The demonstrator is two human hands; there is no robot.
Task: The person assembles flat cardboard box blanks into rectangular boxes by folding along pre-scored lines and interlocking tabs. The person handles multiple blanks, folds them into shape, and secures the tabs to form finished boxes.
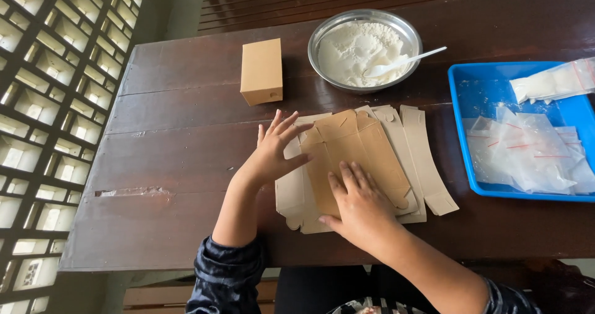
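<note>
Overhead, the head view shows a dark wooden surface [186, 134] with both hands resting on a fanned stack of flat cardboard box blanks [365, 165] near its front edge.

Left hand [273, 153]: fingers spread, palm down, pressing the left part of the stack. It grips nothing.

Right hand [359, 202]: fingers extended and flat on the lower part of the topmost brown blank [356, 150]. It also grips nothing. The two hands lie apart, with a strip of the blank between them.

The topmost blank lies tilted, brown side up. The blanks under it show pale grey sides and fan out toward the right.

An assembled brown box [261, 71] stands well behind the left hand. A round metal bowl [322, 35] of white powder [350, 51] sits just right of that box, with a white plastic spoon [403, 62] resting in it, its handle over the right rim.

A blue tray [462, 134] sits at the right edge, near the fanned blanks. It holds clear zip bags [527, 153], and one filled bag [551, 82] of white powder lies at its far end.
</note>
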